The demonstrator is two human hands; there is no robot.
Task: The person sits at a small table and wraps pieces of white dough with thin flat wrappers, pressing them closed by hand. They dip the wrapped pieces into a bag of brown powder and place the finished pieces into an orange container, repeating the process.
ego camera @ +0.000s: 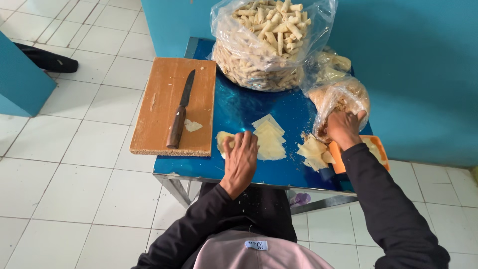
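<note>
Two bare hands in black sleeves work over a small blue table [239, 107] with metal legs, seen from above the person's head. Nearest the viewer, the left hand [241, 157] lies palm down with fingers spread flat, pressing on a pale dough wrapper [222, 141] whose edge shows just beyond and to the left of the fingertips. Touching the right side of that hand is a fanned stack of square wrappers [269, 138]. Further to the right, between the two hands, sits a loose heap of cut wrapper pieces [312, 152]. Just below the right hand, an orange tray [336, 158] rests at the table's edge, partly hidden by the right sleeve. The right hand [343, 128] reaches into the mouth of a clear plastic bag of crumbly filling [348, 97], its fingers curled inside; whether they hold anything cannot be told. To the left of the left hand lies a wooden cutting board [159, 104], overhanging the table's side, with a wooden-handled knife [180, 110] on it and a small scrap of dough [192, 126] beside the handle. Farthest away, beyond both hands, stands a large clear bag of finished rolled snacks [266, 42], heaped full. White floor tiles [74, 164] surround the table, and teal walls [423, 74] rise behind it.
</note>
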